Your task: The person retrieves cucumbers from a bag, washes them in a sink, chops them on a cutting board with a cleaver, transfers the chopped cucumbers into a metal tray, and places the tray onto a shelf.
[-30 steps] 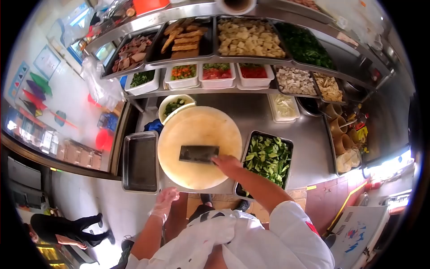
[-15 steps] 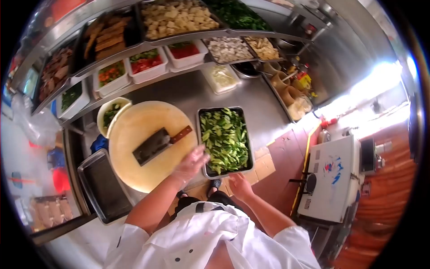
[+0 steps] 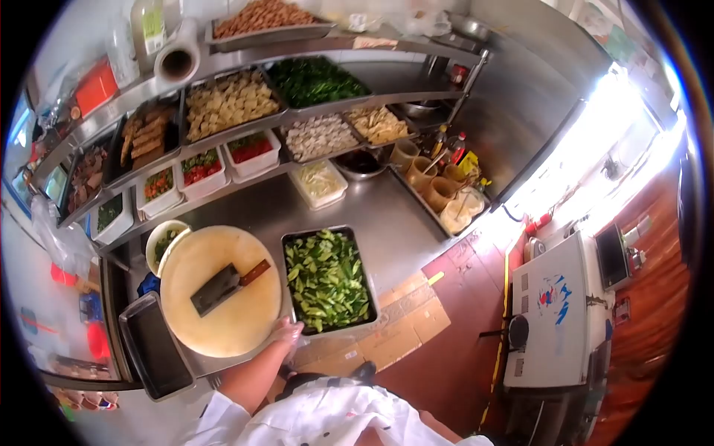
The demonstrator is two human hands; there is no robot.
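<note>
A metal tray (image 3: 375, 301) full of sliced green vegetable pieces (image 3: 327, 279) sits at the front edge of the steel counter. My left hand (image 3: 285, 334) is at the tray's near left corner, fingers partly extended toward the rim; whether it touches the rim is unclear. Only a bit of my right arm shows at the bottom, and my right hand is out of view. Left of the tray, a cleaver (image 3: 216, 290) with a wooden handle lies flat on a round cutting board (image 3: 223, 331). Neither hand is on the cleaver.
An empty dark tray (image 3: 152, 346) lies left of the board, and a white tub (image 3: 160, 241) of greens stands behind it. Shelves hold trays of tofu cubes (image 3: 230, 104), greens and other cut food. A white container (image 3: 320, 186) sits at the back. Cardboard (image 3: 401, 320) covers part of the floor.
The view has shifted, so more shelf shows at the top. My right hand has left the tray's near edge and gone out of view. My left hand has moved toward the near left corner.
</note>
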